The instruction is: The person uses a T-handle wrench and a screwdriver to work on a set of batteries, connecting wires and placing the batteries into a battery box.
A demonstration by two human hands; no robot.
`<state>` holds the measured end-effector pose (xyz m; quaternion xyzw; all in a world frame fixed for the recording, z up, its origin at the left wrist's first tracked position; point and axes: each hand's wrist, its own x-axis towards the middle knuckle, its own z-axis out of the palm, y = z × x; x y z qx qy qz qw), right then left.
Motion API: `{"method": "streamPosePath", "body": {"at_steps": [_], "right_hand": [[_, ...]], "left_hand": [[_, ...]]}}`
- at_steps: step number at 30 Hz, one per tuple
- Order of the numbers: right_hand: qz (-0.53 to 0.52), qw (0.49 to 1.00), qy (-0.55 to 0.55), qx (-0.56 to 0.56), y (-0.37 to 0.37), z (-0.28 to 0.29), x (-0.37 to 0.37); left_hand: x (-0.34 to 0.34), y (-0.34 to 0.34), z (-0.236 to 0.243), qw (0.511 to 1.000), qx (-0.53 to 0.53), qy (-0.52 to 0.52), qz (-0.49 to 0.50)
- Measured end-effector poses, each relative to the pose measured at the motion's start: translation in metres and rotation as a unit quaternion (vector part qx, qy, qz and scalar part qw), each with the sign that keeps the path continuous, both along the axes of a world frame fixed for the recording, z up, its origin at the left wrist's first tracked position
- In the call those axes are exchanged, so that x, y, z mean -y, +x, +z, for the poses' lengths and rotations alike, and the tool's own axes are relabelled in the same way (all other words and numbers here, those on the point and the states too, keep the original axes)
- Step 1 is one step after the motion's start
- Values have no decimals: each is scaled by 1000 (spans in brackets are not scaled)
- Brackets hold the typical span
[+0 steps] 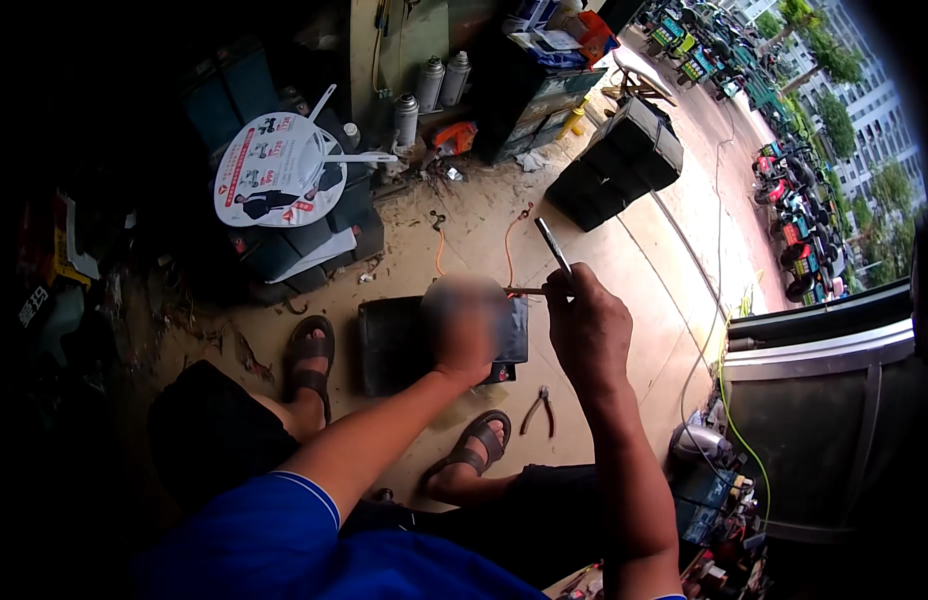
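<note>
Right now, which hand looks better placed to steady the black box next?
Probably the left hand: it is over the black box, though blur hides its grip. The right hand is off to the box's right and holds a metal tool.

On my feed, the person I follow wears a bright royal-blue shirt (274,535) with short sleeves. The left cuff (312,494) is edged with a thin white line of piping, and a sliver of the same trim shows at the right cuff (672,597). Below the cuffs I see both forearms bare, down to an ungloved right hand (594,330) and a left hand (464,345) whose fingers blur out. The black shorts (559,497) sink into shadow, so I can't make out seams or pockets; the shins come out bare. On the feet I get dark brown open-toed sandals (310,347) with broad straps.
</note>
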<state>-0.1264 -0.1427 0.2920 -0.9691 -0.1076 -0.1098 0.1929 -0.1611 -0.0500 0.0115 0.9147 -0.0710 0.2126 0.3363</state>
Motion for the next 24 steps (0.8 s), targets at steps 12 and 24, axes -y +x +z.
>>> {"method": "streamPosePath", "body": {"at_steps": [12,24], "right_hand": [[-11,1000,-3,-21,9,-6,-5],[65,995,-14,-73,77,-4,-21]], "left_hand": [[-4,-2,1,998,35,31,41],[-29,-10,1,954,-213,147,-153]]}}
